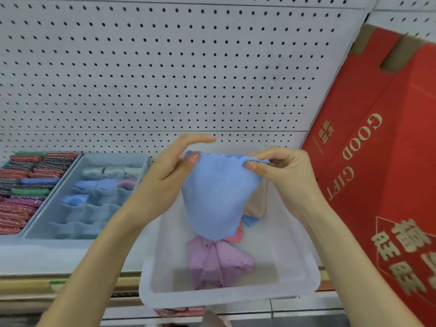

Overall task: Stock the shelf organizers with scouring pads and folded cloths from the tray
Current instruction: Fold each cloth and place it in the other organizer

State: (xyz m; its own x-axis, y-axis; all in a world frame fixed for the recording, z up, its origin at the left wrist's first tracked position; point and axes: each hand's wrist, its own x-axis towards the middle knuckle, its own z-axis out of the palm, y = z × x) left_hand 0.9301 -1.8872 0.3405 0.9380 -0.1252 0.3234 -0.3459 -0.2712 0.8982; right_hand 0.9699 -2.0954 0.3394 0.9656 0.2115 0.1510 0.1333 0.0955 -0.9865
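Observation:
I hold a light blue cloth (218,197) up above the white tray (306,277). My left hand (172,166) pinches its top left corner and my right hand (280,171) pinches its top right corner, so the cloth hangs down between them. In the tray lie a purple cloth (217,263), a beige cloth (257,204) and bits of a pink and a blue one. A grey-blue divided organizer (42,225) on the shelf at left holds a few folded cloths (94,185). Further left, a second organizer is packed with several coloured scouring pads (21,185).
A white pegboard (165,67) backs the shelf. A big red gift carton (382,161) leans at the right, close to my right forearm. The tray juts over the shelf's front edge (70,274). More packets show below the tray on a lower level.

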